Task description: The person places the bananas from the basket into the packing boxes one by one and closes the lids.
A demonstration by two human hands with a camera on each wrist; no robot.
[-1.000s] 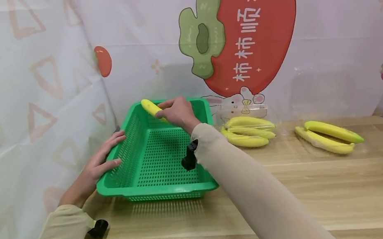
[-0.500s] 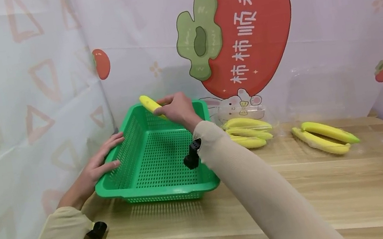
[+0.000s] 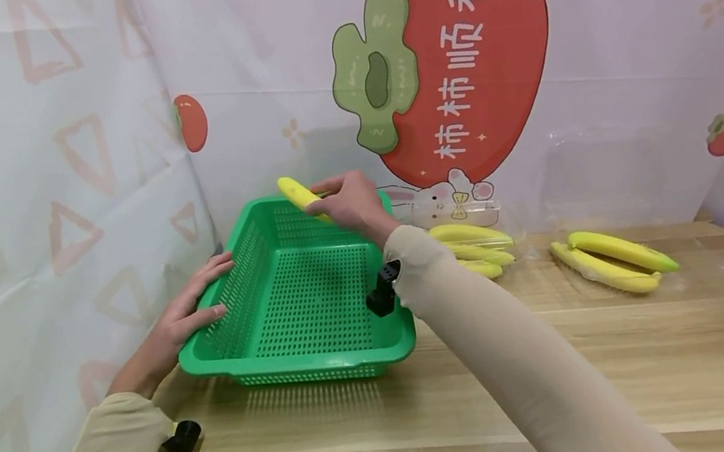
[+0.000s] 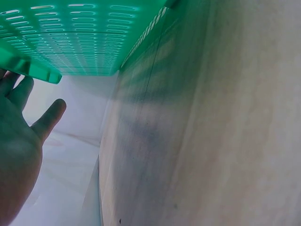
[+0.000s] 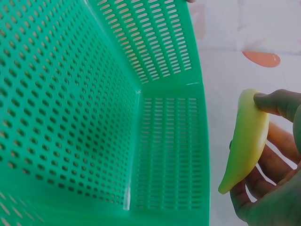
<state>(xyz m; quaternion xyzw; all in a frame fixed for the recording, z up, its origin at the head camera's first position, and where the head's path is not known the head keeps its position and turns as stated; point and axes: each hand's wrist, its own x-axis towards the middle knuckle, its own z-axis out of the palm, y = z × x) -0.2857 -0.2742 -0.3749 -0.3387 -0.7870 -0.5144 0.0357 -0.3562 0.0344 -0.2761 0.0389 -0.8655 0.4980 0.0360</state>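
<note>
A green perforated basket (image 3: 326, 360) rests on the wooden table with nothing lying in it. My left hand (image 3: 188, 317) lies on its left rim, fingers extended over the edge and thumb spread apart. In the left wrist view the fingertips of that hand (image 4: 21, 141) reach the rim from outside. My right hand (image 3: 352, 200) pinches a yellow banana (image 3: 295, 191) near the basket's far rim. The right wrist view has the thumb on one side of the banana (image 5: 248, 136) and the fingers on the other, just beyond the rim.
Several bananas (image 3: 470, 232) lie right of the basket under clear plastic, partly hidden by my right sleeve. Two more bananas (image 3: 612, 261) sit farther right, with a clear plastic container (image 3: 591, 174) behind them. Printed cloth walls stand behind and at the left.
My right hand has shifted a little to the right and upward with the banana. The left hand keeps its place on the rim. The head view has turned slightly.
</note>
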